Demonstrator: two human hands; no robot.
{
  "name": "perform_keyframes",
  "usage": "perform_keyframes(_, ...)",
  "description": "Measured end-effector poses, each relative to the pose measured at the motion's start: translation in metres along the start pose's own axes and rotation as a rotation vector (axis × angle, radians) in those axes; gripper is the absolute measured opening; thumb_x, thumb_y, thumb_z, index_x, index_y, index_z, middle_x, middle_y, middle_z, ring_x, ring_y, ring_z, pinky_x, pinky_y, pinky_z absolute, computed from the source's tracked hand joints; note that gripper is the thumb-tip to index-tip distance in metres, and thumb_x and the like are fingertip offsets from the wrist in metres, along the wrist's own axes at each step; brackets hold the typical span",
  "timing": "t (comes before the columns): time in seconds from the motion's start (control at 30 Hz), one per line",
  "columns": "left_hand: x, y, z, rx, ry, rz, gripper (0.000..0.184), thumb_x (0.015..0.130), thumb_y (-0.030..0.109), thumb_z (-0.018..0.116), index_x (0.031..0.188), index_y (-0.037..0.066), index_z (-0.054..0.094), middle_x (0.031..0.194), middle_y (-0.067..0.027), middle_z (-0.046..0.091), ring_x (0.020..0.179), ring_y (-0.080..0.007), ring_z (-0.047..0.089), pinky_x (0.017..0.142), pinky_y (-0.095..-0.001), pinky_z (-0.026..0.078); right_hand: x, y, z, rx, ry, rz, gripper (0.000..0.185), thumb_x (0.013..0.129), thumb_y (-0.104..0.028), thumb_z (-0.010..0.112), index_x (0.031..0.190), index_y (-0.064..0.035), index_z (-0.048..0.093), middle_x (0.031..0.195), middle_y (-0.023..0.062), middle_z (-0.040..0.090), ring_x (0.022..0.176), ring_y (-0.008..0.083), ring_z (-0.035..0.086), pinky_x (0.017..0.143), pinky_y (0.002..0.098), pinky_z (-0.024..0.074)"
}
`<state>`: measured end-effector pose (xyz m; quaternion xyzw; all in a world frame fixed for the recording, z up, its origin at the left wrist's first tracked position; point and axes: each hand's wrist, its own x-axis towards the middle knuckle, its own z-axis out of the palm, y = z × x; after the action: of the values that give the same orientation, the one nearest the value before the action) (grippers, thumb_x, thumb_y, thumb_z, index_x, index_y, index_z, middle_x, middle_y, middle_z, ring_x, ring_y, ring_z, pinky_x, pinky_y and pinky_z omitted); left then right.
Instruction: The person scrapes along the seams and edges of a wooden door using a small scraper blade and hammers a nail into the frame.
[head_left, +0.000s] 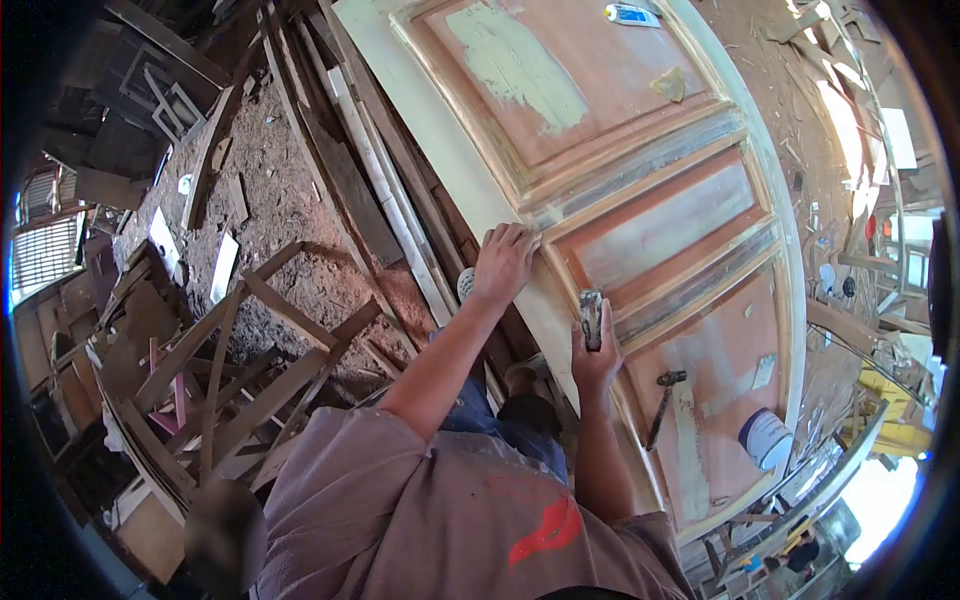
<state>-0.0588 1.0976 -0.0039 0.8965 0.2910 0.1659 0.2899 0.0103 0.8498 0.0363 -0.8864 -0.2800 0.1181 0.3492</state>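
A panelled wooden door (475,170) lies flat in front of me, with pale filler over parts of its panels and frame. My left hand (505,262) rests on the door's near stile beside the middle panel. Its fingers are curled down; whatever is under them is hidden. My right hand (597,355) is closed around a small grey, filler-smeared tool (591,308), held upright over the moulding near the middle panel. Its exact kind does not show clearly. A hammer (664,405) lies on the lower panel, to the right of my right hand.
On the door stand or lie a white-and-blue tub (766,440), a blue-and-white tube (632,15) and a yellowish chunk (668,85). Long boards (375,165) run along the door's left side. Broken wooden frames (250,340) and sawdust (270,190) cover the floor at left.
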Motion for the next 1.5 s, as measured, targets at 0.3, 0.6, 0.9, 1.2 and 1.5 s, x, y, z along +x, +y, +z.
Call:
perform_keyframes(0.3, 0.033, -0.042, -0.025, 0.032, -0.156, 0.434, 0.019, 0.097, 0.016, 0.071, 0.113, 0.007, 0.074, 0.115, -0.0076, 0.071, 0.110, -0.0280, 0.068, 0.098, -0.0431, 0.054, 0.054, -0.034, 0.053, -0.068, 0.113, -0.030, 0.070, 0.095, -0.019, 0.085, 0.158, -0.0019, 0.059, 0.145, 0.0235, 0.072, 0.124, 0.0392, 0.076, 0.104, 0.0458, 0.0609)
perform_keyframes(0.6, 0.031, -0.033, -0.024, 0.090, -0.117, 0.438, 0.021, 0.096, 0.018, 0.072, 0.113, 0.006, 0.073, 0.111, -0.0098, 0.069, 0.107, -0.0291, 0.068, 0.095, -0.0443, 0.056, 0.063, -0.010, 0.078, 0.085, 0.328, 0.138, 0.069, 0.097, -0.021, 0.083, 0.157, 0.0016, 0.058, 0.144, 0.0252, 0.072, 0.124, 0.0400, 0.076, 0.105, 0.0451, 0.0605)
perform_keyframes(0.9, -0.005, -0.018, -0.051, 0.140, -0.332, 0.157, 0.021, 0.096, 0.024, 0.070, 0.099, 0.003, 0.069, 0.105, -0.0186, 0.070, 0.104, -0.0412, 0.069, 0.093, -0.0535, 0.055, 0.061, -0.025, 0.064, 0.017, 0.383, 0.132, 0.072, 0.094, -0.034, 0.085, 0.156, -0.0055, 0.062, 0.124, 0.0237, 0.079, 0.107, 0.0431, 0.079, 0.093, 0.0492, 0.0633)
perform_keyframes(1.2, -0.092, -0.006, -0.124, -0.026, -0.344, -0.032, 0.030, 0.096, 0.036, 0.072, 0.102, 0.006, 0.075, 0.108, -0.0198, 0.076, 0.103, -0.0433, 0.073, 0.093, -0.0555, 0.058, 0.057, -0.020, 0.063, 0.055, 0.321, 0.327, 0.076, 0.095, -0.045, 0.080, 0.158, -0.0082, 0.060, 0.123, 0.0262, 0.078, 0.105, 0.0462, 0.078, 0.094, 0.0526, 0.0618)
perform_keyframes(1.5, -0.045, -0.079, -0.128, 0.114, -1.105, -0.210, 0.047, 0.101, 0.049, 0.069, 0.131, 0.013, 0.073, 0.131, -0.0235, 0.072, 0.127, -0.0427, 0.066, 0.111, -0.0589, 0.051, 0.064, -0.030, 0.064, 0.063, 0.405, 0.467, 0.075, 0.093, -0.038, 0.081, 0.156, -0.0042, 0.059, 0.126, 0.0257, 0.078, 0.107, 0.0474, 0.078, 0.096, 0.0539, 0.0630)
